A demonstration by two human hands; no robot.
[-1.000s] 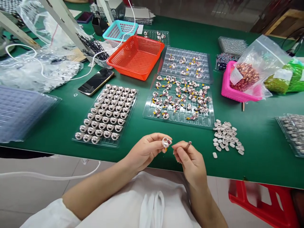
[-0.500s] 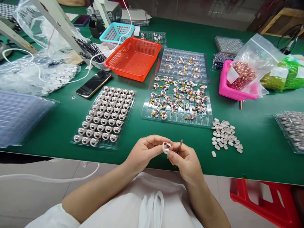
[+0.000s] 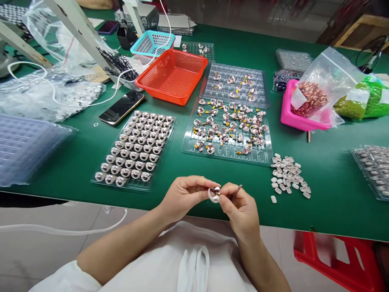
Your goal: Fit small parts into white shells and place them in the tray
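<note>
Both hands meet at the near edge of the green table (image 3: 334, 190). My left hand (image 3: 182, 196) pinches a small white earbud shell (image 3: 214, 196) with a coppery part in it. My right hand (image 3: 240, 209) is closed round a thin brown stick tool (image 3: 236, 192) and its fingertips touch the same shell. A clear tray of shells with coloured wires (image 3: 226, 129) lies just beyond the hands. To the left sits a clear tray of silvery shells in rows (image 3: 135, 148). A heap of small white caps (image 3: 288, 174) lies to the right of my right hand.
An orange basket (image 3: 173, 75), a teal basket (image 3: 152, 42) and a phone (image 3: 121, 107) are farther back left. A pink basket (image 3: 300, 115) holds a bag of brown parts; green bags beside it. Stacked clear trays (image 3: 27, 146) at left, another tray (image 3: 372, 168) at right, a red stool (image 3: 340, 263) below.
My right hand has closed in on the shell in my left hand; its fingertips now touch it. The shell has been turned a little between the fingers.
</note>
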